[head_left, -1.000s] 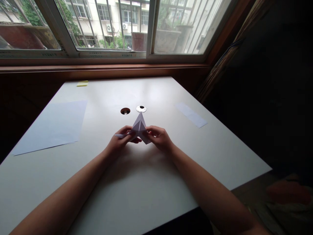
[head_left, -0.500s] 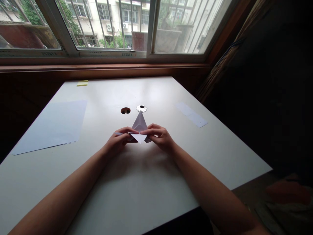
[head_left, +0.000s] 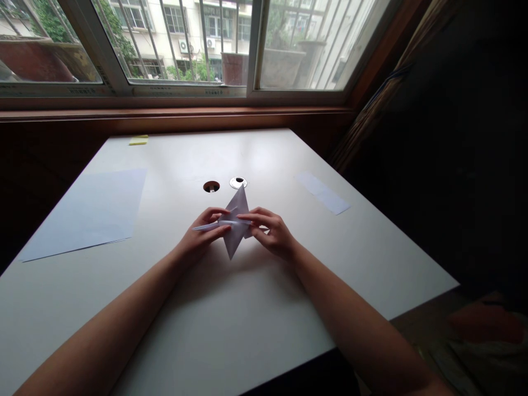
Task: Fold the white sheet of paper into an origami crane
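Note:
A folded paper piece, white to pale lilac, is held between both hands over the middle of the white table. One point of it aims toward the window and another toward me, with narrow points out to the sides. My left hand is closed on its left part, thumb on the near side and a thin paper point lying across the fingers. On the right edge, my right hand pinches the paper, its index finger reaching across toward the centre crease. The undersides of the folds are hidden.
Flat white sheets lie at the left. A paper strip rests at the right, and a yellow sticky pad near the far edge. Behind the paper are a round table hole and a metal ring cover.
The near flap of the paper now extends further toward me, and the whole piece has turned slightly. My fingers have shifted apart from the centre crease.

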A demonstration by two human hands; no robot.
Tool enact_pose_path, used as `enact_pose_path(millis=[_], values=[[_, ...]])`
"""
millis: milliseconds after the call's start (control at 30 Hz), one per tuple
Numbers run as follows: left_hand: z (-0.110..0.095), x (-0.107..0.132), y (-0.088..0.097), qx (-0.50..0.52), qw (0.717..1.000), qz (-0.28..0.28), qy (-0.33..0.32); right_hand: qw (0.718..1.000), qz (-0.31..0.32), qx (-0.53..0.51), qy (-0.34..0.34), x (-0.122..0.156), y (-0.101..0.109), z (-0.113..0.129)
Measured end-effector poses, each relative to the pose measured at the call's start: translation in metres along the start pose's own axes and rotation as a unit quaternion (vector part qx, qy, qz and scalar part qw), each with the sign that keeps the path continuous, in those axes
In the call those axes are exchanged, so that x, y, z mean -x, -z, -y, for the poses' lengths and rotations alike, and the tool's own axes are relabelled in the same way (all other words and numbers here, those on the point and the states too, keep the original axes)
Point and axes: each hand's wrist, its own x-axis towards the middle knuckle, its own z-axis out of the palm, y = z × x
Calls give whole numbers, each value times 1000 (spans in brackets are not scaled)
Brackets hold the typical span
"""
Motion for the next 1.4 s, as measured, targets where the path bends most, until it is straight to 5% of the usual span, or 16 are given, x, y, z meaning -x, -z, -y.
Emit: enact_pose_path(millis=[600, 1200, 1400], values=[[-1, 6, -2, -96, 991, -11, -97, 995, -17, 93, 19, -1, -6, 3], [10, 2, 1, -147, 956, -32, -252, 993, -107, -10, -47, -2, -6, 14], [11, 2, 2, -176, 948, -39, -262, 984, -64, -106, -132, -4, -2, 14]])
